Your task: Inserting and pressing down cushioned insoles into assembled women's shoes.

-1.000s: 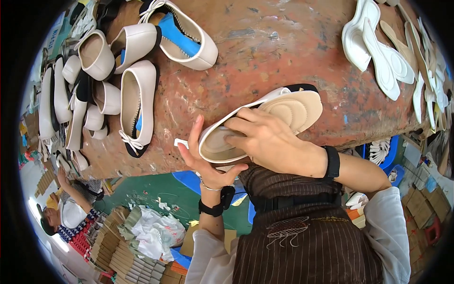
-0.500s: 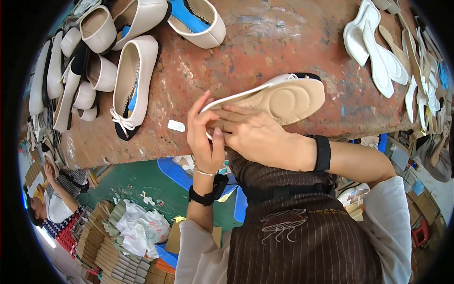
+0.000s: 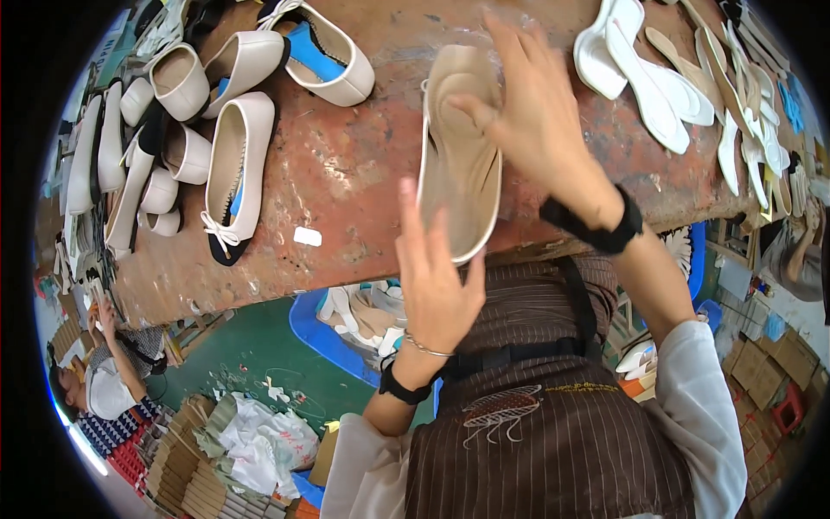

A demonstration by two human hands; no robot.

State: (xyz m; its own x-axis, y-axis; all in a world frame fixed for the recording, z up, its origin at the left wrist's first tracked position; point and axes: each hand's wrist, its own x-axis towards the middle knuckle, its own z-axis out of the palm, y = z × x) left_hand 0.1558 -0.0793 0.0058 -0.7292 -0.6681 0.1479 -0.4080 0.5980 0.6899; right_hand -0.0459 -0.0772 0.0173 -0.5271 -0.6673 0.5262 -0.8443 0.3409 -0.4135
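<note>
A pale slip-on shoe (image 3: 497,208) points away from me near the table's front edge. A beige cushioned insole (image 3: 462,82) lies partly in it, its front end reaching up over the toe end. My left hand (image 3: 437,285) is at the near heel, fingers along the left and inner side, thumb at the heel's outside, holding the shoe. My right hand (image 3: 540,112), smeared by motion, is over the far right side with fingers spread, its thumb above the insole. Whether that thumb touches the insole I cannot tell.
Several cream shoes with black toes, including one with a bow (image 3: 242,156), stand on the left of the worn red table (image 3: 346,208). White insoles (image 3: 644,86) lie at the far right. A small white tag (image 3: 308,236) is left of my hands. A blue tub (image 3: 316,333) sits below the edge.
The shoe has turned from lying sideways to pointing away from me. My right hand has left the insole's heel part and moved up toward the toe end, spreading its fingers.
</note>
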